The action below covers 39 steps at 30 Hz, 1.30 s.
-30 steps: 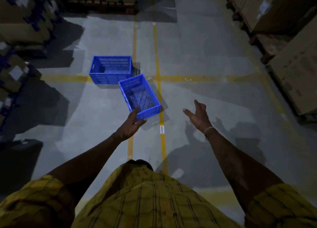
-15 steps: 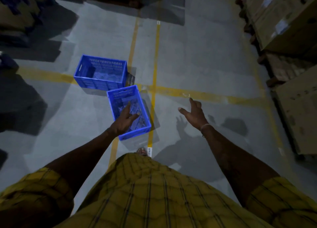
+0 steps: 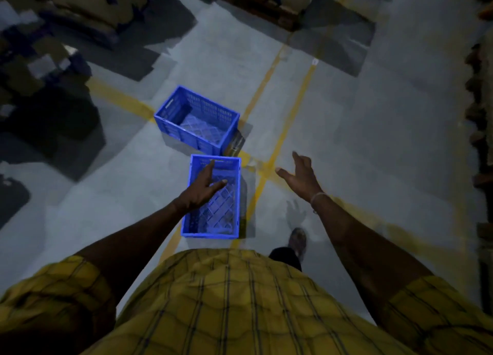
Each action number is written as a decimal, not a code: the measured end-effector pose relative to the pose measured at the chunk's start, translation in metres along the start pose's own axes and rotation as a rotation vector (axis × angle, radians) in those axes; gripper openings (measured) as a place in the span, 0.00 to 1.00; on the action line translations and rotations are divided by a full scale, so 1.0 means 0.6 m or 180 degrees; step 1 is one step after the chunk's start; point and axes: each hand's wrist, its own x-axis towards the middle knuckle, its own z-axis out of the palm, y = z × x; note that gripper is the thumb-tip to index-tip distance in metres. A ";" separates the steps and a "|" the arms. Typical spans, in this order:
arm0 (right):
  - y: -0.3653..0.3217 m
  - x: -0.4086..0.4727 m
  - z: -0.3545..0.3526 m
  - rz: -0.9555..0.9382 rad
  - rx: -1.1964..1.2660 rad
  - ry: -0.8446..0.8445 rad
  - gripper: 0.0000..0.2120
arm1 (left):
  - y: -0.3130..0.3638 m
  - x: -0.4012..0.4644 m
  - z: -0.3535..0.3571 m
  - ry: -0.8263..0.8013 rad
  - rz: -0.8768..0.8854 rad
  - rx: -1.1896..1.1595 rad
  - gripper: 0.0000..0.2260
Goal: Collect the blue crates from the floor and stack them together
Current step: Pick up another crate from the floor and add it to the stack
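Two empty blue crates stand on the grey floor. The near crate (image 3: 218, 216) lies just ahead of my feet, its long side pointing away from me. The far crate (image 3: 197, 120) sits behind it, slightly left, close to its corner. My left hand (image 3: 202, 186) hovers over the near crate with fingers straight, holding nothing. My right hand (image 3: 300, 176) is spread in the air to the right of that crate, also holding nothing.
Yellow floor lines (image 3: 282, 138) cross beside the crates. Stacked cardboard boxes (image 3: 34, 61) fill the left side, pallets with boxes (image 3: 261, 0) stand at the back, more stacks line the right edge (image 3: 480, 130). My foot (image 3: 298, 238) steps forward at the right.
I have walked closer, so both crates now sit nearer and lower in view. My left hand has come over the near crate; the right hand stays spread beside it.
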 end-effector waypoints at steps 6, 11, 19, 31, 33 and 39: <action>-0.023 0.201 -0.047 -0.0638 -0.0327 -0.0568 0.42 | -0.011 0.071 0.034 0.0604 -0.0392 -0.0290 0.33; -0.049 0.335 -0.086 -0.1191 -0.0543 -0.1158 0.41 | 0.062 0.078 0.113 0.1322 -0.0929 -0.0556 0.36; -0.113 0.457 -0.093 -0.1867 -0.1094 -0.1845 0.42 | 0.110 0.070 0.224 0.2154 -0.1517 -0.1248 0.37; -0.177 0.523 0.049 -0.2331 -0.1748 -0.2488 0.42 | -0.002 0.095 0.281 0.2789 -0.1884 -0.1823 0.43; -0.183 0.538 0.079 -0.2330 -0.1798 -0.2615 0.41 | -0.057 0.110 0.305 0.2812 -0.1953 -0.1913 0.45; -0.151 0.654 0.217 -0.2090 -0.1973 -0.3261 0.49 | -0.144 0.174 0.346 0.3066 -0.2273 -0.1955 0.43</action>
